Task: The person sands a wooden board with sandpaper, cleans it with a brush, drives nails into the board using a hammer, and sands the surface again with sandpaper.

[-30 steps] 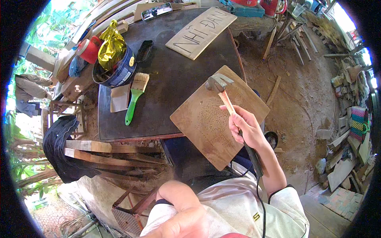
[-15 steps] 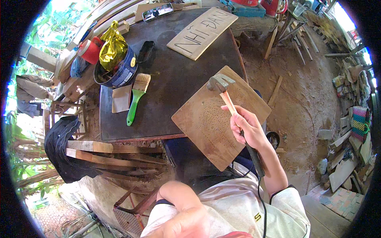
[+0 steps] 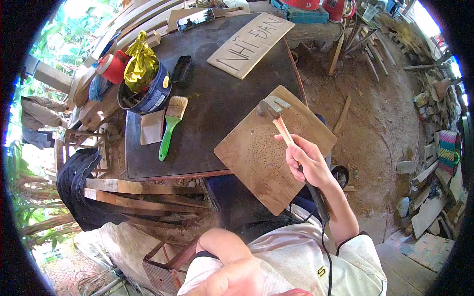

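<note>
Dark tabletop, square pitted wooden board; right hand wrapped round wooden-handled claw hammer; left hand, grip unclear.

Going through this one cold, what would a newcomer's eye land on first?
Probably the crinkled gold foil, shining out of a blue bucket on the left of the dark table. Next, the hammer in the right hand, its head seen against a square wooden board sprinkled with small dark dots. The brush with a bright green handle, lying just right of the bucket, also stands out.
</note>
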A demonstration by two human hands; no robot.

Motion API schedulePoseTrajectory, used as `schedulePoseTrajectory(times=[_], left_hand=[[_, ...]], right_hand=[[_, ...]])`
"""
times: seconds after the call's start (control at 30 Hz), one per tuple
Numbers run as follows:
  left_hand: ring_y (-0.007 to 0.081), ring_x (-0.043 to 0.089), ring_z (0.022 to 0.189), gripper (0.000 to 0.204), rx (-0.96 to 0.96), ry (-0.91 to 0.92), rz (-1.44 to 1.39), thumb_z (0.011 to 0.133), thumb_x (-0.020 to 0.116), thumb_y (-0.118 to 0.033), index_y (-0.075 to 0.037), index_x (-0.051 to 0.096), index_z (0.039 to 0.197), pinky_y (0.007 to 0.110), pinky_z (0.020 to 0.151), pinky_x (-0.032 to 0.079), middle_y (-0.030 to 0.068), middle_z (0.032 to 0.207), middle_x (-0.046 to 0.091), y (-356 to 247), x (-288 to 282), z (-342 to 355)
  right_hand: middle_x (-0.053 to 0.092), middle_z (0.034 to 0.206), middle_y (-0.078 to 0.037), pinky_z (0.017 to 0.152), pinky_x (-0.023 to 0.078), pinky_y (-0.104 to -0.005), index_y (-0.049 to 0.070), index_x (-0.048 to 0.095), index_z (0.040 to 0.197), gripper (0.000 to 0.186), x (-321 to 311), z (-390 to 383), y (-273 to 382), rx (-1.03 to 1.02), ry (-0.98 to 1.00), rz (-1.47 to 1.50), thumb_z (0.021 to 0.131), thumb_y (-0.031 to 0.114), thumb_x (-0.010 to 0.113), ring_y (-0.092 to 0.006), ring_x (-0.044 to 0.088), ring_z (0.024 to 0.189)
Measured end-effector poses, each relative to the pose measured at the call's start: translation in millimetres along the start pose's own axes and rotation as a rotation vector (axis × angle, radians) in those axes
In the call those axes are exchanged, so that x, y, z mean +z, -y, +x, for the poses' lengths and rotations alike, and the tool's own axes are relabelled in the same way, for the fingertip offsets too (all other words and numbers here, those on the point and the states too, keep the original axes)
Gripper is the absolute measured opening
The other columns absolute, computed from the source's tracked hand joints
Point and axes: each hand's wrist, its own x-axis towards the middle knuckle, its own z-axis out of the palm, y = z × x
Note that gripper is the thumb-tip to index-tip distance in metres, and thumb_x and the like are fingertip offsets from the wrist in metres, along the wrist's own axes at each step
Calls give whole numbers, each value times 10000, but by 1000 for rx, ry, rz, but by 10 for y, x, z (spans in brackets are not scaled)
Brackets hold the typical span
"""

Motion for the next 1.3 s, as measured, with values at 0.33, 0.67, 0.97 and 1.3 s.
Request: schedulePoseTrajectory(times=[0.33,0.67,0.97,1.3], left_hand=[[188,504,1498,570,-2,65,56,1120,551,-234,-159,419,1669,395,989,584,14,1799,248,-65,-47,15],[173,500,1500,587,-65,75,-46,1125,542,-238,-186,386,1689,394,990,582,-21,1815,203,-111,-67,15],[202,514,1495,622,-70,108,175,1108,568,-207,-186,368,1697,402,987,583,-31,1819,191,-120,-93,35],[229,524,1481,757,-33,215,94,1042,669,-187,-189,323,1716,404,949,645,39,1829,108,-119,-317,89]], right_hand=[[439,769,50,443,352,-203,-11,514,1526,451,35,6,-13,0,-1,9,1190,282,445,-14,388,536],[439,767,55,443,346,-200,-2,523,1523,451,64,0,-5,6,-12,5,1185,290,462,-11,390,547],[441,755,63,451,337,-200,1,525,1523,452,121,21,-44,8,-10,8,1186,296,463,-6,392,537],[445,753,65,453,333,-199,2,521,1528,449,135,31,-62,10,-6,12,1186,286,462,-3,390,537]])
